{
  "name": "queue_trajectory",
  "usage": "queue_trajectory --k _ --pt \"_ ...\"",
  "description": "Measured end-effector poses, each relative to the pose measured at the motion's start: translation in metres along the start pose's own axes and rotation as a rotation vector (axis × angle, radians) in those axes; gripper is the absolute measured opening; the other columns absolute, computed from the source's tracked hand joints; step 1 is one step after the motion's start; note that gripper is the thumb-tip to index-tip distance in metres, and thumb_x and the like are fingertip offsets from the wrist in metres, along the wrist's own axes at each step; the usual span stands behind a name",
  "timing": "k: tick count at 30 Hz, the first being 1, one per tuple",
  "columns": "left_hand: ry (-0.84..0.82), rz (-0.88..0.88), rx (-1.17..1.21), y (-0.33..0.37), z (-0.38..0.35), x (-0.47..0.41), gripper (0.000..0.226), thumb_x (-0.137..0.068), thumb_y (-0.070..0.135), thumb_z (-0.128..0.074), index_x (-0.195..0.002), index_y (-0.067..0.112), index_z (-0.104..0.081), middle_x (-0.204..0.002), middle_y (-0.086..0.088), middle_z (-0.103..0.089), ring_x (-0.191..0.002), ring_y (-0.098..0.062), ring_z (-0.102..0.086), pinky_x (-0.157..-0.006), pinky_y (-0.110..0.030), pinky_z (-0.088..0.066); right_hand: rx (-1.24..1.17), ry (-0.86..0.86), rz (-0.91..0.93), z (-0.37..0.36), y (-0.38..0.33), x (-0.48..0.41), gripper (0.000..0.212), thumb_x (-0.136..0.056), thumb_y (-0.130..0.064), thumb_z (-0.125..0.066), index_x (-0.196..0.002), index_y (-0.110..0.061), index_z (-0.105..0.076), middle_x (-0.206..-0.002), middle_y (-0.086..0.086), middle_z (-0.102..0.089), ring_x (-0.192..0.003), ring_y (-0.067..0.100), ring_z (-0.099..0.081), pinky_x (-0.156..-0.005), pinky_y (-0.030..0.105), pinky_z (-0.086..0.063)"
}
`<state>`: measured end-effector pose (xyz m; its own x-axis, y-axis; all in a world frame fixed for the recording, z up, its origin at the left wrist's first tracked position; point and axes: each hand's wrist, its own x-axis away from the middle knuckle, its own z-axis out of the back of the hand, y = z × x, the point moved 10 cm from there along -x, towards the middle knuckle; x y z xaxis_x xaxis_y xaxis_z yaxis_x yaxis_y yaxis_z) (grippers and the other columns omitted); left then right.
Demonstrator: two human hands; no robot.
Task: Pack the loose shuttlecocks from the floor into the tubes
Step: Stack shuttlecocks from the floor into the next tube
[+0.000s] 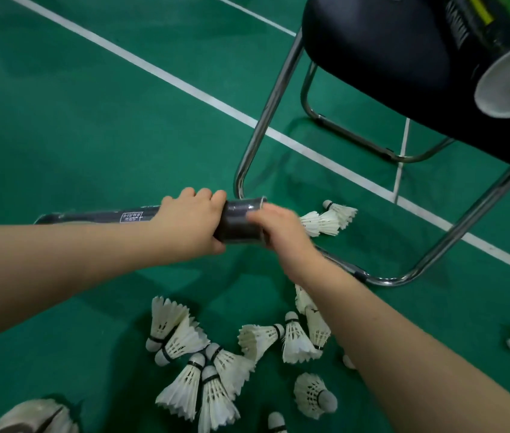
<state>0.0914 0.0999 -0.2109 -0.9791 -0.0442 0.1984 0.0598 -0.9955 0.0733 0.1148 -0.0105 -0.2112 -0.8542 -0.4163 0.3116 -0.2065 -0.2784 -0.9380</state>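
Left hand (189, 225) wraps the shuttlecock tube (242, 221) near its mouth; right hand (278, 234) blurred, grip unclear. Feather shuttlecocks (296, 339) look light, crushable: lift by cork.

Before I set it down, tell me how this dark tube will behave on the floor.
Round and glossy, the dark tube will probably roll on the flat floor. It looks stiff: straight though the left hand grips only near one end. The shiny wrap may feel slippery.

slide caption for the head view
Left hand grips a dark cylindrical tube, right hand at its end, above white feather shuttlecocks
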Motion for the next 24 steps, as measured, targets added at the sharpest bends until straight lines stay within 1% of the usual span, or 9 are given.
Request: queue_trajectory --k 1,3,5,7,9,12,16,21,24 --pt "-0.004 0.019 0.041 -0.001 0.002 -0.008 0.066 -0.072 0.05 -0.068 -0.119 0.016 -0.038 -0.117 -0.006 -0.049 -0.107 -0.029 -0.047 -0.081 -0.043 -0.044 -0.029 0.088 0.027 0.021 -0.006 -0.007 0.01 -0.084 -0.016 -0.058 -0.081 -0.01 -0.064 -0.073 0.003 -0.059 -0.065 0.009 -0.053 -0.059 0.019 -0.041" --pt "-0.017 0.041 0.073 -0.001 0.002 -0.022 0.065 -0.072 0.05 -0.069 -0.118 0.016 -0.039 -0.115 -0.007 -0.05 -0.106 -0.029 -0.048 -0.08 -0.043 -0.044 -0.032 0.239 -0.011 0.065 0.003 -0.024 0.025 -0.091 -0.019 -0.049 -0.072 -0.014 -0.064 -0.071 0.001 -0.063 -0.063 0.007 -0.058 -0.06 0.018 -0.044" --pt "-0.032 0.05 0.053 0.0 -0.003 -0.034 0.065 -0.072 0.051 -0.069 -0.117 0.016 -0.039 -0.115 -0.007 -0.051 -0.105 -0.03 -0.048 -0.081 -0.044 -0.045 0.098 0.341 -0.118 0.108 0.029 -0.044 0.025 -0.091 -0.021 -0.048 -0.07 -0.021 -0.062 -0.076 -0.001 -0.065 -0.074 0.013 -0.06 -0.071 0.025 -0.045" --pt "-0.056 0.058 0.032 0.002 -0.012 -0.044 0.065 -0.071 0.053 -0.069 -0.117 0.017 -0.039 -0.115 -0.006 -0.051 -0.106 -0.029 -0.049 -0.081 -0.043 -0.045 0.263 0.323 -0.226 0.136 0.059 -0.066 0.023 -0.091 -0.018 -0.048 -0.07 -0.021 -0.056 -0.087 0.001 -0.06 -0.086 0.017 -0.054 -0.077 0.031 -0.045" --pt "-0.065 0.057 0.018 0.005 -0.019 -0.052 0.065 -0.071 0.055 -0.068 -0.116 0.018 -0.039 -0.114 -0.005 -0.051 -0.106 -0.028 -0.049 -0.081 -0.043 -0.044 0.426 0.28 -0.299 0.153 0.085 -0.083 0.018 -0.091 -0.013 -0.043 -0.081 -0.015 -0.059 -0.093 0.004 -0.053 -0.09 0.021 -0.049 -0.08 0.035 -0.044" --pt "-0.055 0.046 0.004 0.008 -0.025 -0.059 0.065 -0.07 0.055 -0.066 -0.118 0.02 -0.039 -0.112 -0.004 -0.052 -0.104 -0.027 -0.049 -0.08 -0.042 -0.044 0.51 0.297 -0.323 0.167 0.109 -0.091 0.033 -0.093 -0.011 -0.041 -0.116 -0.017 -0.063 -0.117 0.001 -0.059 -0.105 0.022 -0.056 -0.089 0.031 -0.043" --pt "-0.049 0.026 -0.006 0.014 -0.037 -0.061 0.068 -0.07 0.056 -0.064 -0.123 0.023 -0.037 -0.114 -0.003 -0.051 -0.106 -0.026 -0.047 -0.081 -0.041 -0.044 0.426 0.228 -0.368 0.162 0.13 -0.095 0.035 -0.096 -0.011 -0.04 -0.124 -0.016 -0.059 -0.138 0.001 -0.05 -0.126 0.019 -0.045 -0.11 0.033 -0.031" --pt "-0.061 0.022 0.007 0.019 -0.047 -0.065 0.068 -0.071 0.056 -0.063 -0.124 0.024 -0.037 -0.115 -0.002 -0.05 -0.107 -0.026 -0.047 -0.084 -0.042 -0.043 0.269 0.186 -0.428 0.157 0.145 -0.091 0.034 -0.095 -0.013 -0.047 -0.128 -0.006 -0.054 -0.139 0.01 -0.048 -0.127 0.028 -0.045 -0.108 0.037 -0.036" --pt "-0.054 0.032 0.023 0.018 -0.047 -0.068 0.069 -0.07 0.056 -0.064 -0.125 0.023 -0.038 -0.115 -0.003 -0.05 -0.108 -0.027 -0.047 -0.084 -0.042 -0.042 0.143 0.258 -0.442 0.169 0.146 -0.085 0.033 -0.09 -0.023 -0.057 -0.118 -0.005 -0.061 -0.126 0.009 -0.058 -0.112 0.021 -0.053 -0.102 0.035 -0.042"
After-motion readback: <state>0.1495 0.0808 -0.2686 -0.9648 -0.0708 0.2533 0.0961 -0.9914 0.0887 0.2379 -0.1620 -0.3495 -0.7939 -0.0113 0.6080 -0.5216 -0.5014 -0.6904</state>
